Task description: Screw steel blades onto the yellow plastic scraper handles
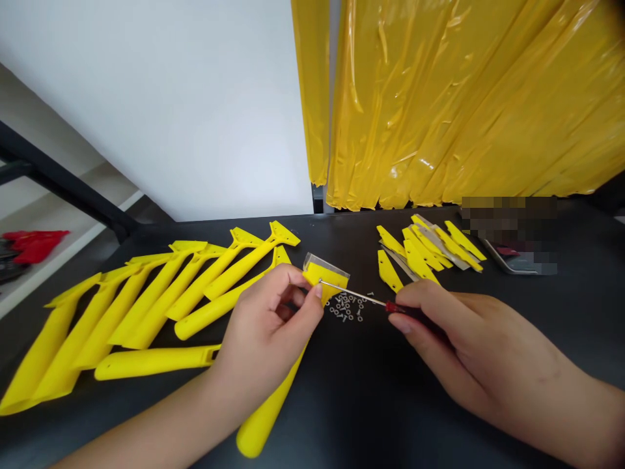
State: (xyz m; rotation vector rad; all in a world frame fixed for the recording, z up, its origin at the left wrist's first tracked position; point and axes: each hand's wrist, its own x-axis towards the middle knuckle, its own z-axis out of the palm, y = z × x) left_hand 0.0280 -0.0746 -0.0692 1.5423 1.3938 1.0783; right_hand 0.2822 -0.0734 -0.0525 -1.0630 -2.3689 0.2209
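We hold the scraper (271, 413) in our left hand (266, 326), thumb and fingers pinched about its head. Our right hand (469, 339) grips the screwdriver (356, 294) firmly by its handle, and the tip meets the scraper's head. Just right of that head, small screws and nuts (344, 307) lie scattered on the black table (371, 404). Farther right of the scraper we see yellow plates (416, 259) and grey blades (442, 243); to its left, yellow handles (215, 313).
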